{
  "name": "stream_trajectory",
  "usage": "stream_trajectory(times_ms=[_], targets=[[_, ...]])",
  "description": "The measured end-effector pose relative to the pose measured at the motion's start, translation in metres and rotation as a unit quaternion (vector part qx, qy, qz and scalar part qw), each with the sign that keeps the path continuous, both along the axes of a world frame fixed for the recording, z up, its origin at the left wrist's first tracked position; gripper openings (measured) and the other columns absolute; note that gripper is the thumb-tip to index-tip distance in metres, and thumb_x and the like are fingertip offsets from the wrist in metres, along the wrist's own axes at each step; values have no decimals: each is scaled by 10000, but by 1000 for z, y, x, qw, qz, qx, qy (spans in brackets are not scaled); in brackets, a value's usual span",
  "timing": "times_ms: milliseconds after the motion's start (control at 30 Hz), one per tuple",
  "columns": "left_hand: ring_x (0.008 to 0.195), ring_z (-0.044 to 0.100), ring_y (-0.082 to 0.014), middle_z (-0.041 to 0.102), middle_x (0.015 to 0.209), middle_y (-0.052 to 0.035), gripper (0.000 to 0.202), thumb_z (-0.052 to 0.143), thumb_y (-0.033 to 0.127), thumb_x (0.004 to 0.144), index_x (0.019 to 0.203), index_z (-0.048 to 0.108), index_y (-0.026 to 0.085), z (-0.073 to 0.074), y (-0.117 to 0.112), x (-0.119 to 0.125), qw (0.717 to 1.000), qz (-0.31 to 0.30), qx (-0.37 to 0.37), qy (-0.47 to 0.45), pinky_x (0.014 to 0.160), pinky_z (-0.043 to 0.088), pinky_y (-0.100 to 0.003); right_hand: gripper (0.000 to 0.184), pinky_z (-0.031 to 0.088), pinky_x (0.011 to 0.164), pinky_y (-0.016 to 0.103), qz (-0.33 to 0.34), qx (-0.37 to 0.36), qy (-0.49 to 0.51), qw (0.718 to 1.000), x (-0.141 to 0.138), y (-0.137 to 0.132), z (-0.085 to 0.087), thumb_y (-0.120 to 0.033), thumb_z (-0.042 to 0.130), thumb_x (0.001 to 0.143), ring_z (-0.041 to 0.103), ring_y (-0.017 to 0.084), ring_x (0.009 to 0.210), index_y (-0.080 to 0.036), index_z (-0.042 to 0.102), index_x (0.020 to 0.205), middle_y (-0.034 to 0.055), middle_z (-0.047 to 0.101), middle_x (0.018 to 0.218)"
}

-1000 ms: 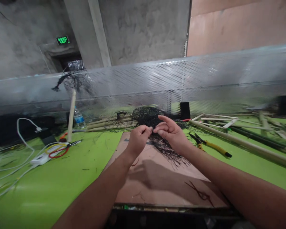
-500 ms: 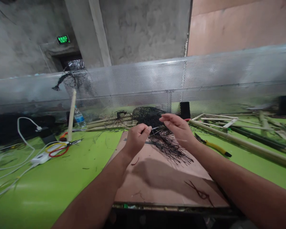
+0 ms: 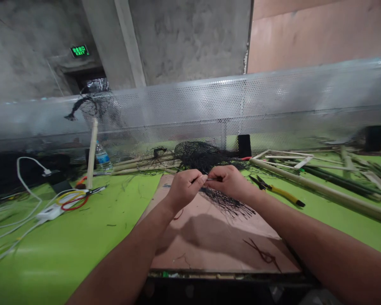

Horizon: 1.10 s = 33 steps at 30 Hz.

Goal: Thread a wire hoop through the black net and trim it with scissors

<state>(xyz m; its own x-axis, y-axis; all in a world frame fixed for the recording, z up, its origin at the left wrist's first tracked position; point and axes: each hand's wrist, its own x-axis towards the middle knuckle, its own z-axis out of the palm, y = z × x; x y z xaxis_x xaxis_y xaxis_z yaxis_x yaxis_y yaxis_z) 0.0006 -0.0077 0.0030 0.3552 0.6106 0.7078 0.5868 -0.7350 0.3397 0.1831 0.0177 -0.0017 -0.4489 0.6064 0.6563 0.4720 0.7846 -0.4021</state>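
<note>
Two bare hands meet over a pinkish board on the green table. The left hand pinches a thin strip between thumb and bent forefinger; the right hand, its fingers curled, pinches the strip's other side. Most of the strip is hidden by the fingers. Just beneath and behind them, frayed black netting spreads over the board. Pliers with yellow handles lie right of the right hand, near a long pole.
</note>
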Motion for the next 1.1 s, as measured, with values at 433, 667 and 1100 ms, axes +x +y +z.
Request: stream_trajectory(times_ms=[433, 667, 1100], targets=[[555, 353, -82, 378, 547, 37, 366, 453, 355, 874, 569, 437, 153, -6, 3, 10, 994, -44, -76, -67, 530, 266, -217, 125, 289, 573, 251, -153, 172, -80, 970, 1, 7, -12, -192, 527, 803, 494, 123, 592, -176, 633, 739, 23, 610, 647], [561, 420, -97, 475, 570, 14, 350, 440, 369, 887, 621, 520, 156, 1, 0, -2, 1000, -1, -7, -7, 547, 302, -222, 353, 302, 512, 250, -76, -106, 18, 991, 1, 11, -9, -408, 553, 807, 463, 120, 516, -178, 609, 546, 7, 555, 522], [610, 484, -113, 570, 639, -18, 308, 433, 317, 909, 673, 550, 156, -4, 9, -13, 985, 7, 138, 104, 609, 321, -247, 145, 401, 909, 342, 217, -270, 258, 902, -1, 3, -3, -263, 690, 721, 567, 164, 949, -218, 705, 858, 28, 658, 983]])
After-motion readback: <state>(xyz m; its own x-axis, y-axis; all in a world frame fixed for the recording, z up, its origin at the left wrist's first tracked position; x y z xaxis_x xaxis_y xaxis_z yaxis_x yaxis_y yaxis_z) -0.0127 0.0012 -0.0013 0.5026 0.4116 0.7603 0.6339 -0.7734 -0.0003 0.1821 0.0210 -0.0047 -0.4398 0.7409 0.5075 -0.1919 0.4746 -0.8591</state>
